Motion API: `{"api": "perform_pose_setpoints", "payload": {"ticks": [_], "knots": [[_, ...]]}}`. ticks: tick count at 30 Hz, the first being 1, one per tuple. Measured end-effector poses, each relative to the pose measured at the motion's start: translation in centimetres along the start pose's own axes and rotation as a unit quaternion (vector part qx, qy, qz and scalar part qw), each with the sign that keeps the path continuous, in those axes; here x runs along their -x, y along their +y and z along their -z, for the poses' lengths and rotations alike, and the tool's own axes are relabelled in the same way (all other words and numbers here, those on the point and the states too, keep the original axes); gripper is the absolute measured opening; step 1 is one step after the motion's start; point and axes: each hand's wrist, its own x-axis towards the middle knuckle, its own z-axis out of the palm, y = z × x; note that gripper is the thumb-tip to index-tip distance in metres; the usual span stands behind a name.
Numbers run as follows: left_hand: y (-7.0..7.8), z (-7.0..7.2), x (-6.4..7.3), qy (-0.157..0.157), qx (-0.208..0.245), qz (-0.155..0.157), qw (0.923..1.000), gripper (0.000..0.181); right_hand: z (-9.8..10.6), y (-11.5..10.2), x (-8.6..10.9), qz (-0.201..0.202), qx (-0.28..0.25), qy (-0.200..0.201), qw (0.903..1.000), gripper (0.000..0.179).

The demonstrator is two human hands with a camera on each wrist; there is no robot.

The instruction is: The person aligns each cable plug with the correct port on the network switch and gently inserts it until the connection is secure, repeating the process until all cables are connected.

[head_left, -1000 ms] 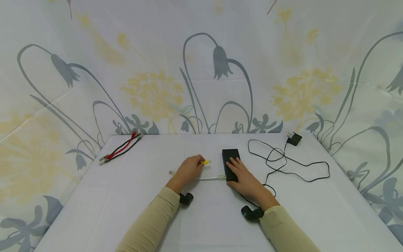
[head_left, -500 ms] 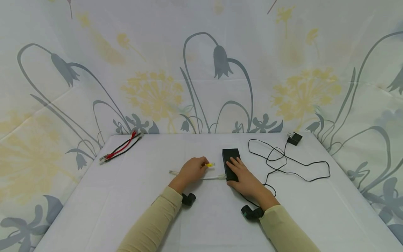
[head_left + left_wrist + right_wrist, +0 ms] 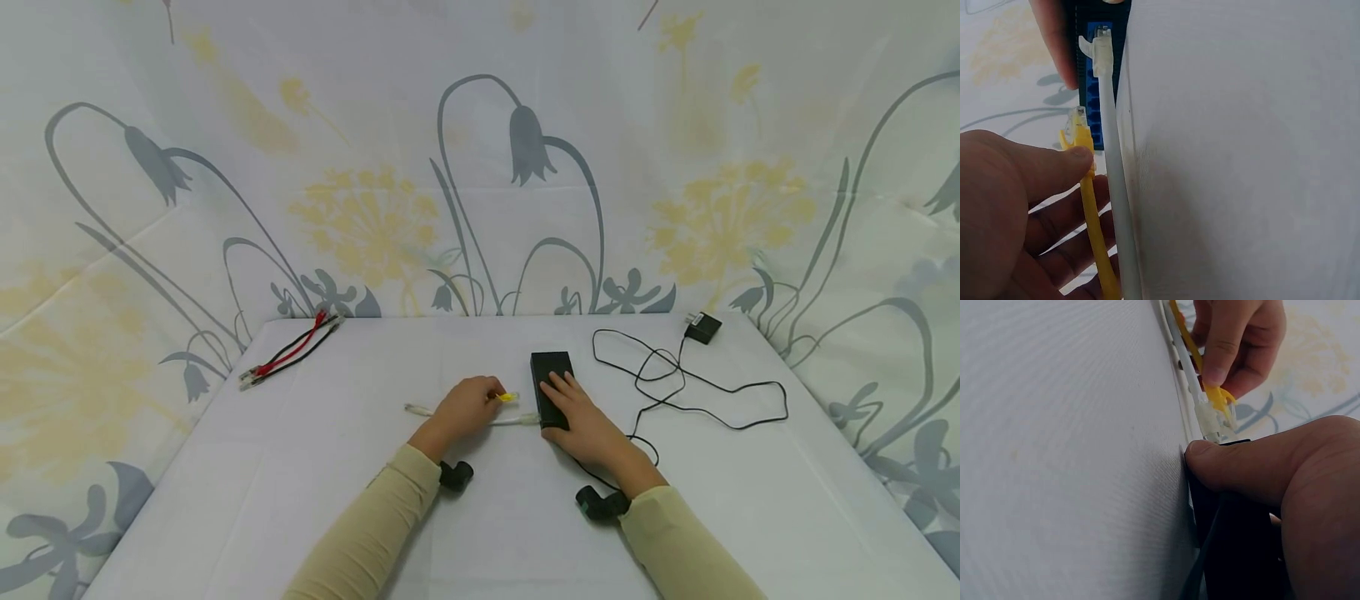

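Left hand [image 3: 467,406] pinches the yellow cable [image 3: 1092,215] by its plug end, beside the white cable [image 3: 1115,162] and apart from the black box [image 3: 551,365], on whose top the right hand [image 3: 588,425] rests with fingers spread.

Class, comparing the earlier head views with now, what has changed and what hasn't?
The left hand, pinching the yellow cable, moved right, nearer the black box. Nothing was newly gripped or let go. The right hand stayed on the box; the white cable and adapter stayed put.
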Motion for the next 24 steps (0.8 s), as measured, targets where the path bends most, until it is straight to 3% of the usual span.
{"api": "perform_pose_setpoints", "payload": {"ticks": [9, 24], "knots": [[0.0, -0.6, -0.2, -0.008, 0.049, 0.005, 0.9987, 0.019, 0.0, 0.1, 0.0, 0.003, 0.001, 0.003, 1.0000, 0.072], [1.1, -1.2, 0.2, -0.006, 0.052, -0.011, 0.9986, 0.020, 0.1, -0.1, 0.0, 0.001, 0.005, 0.001, 1.0000, 0.071]]}}
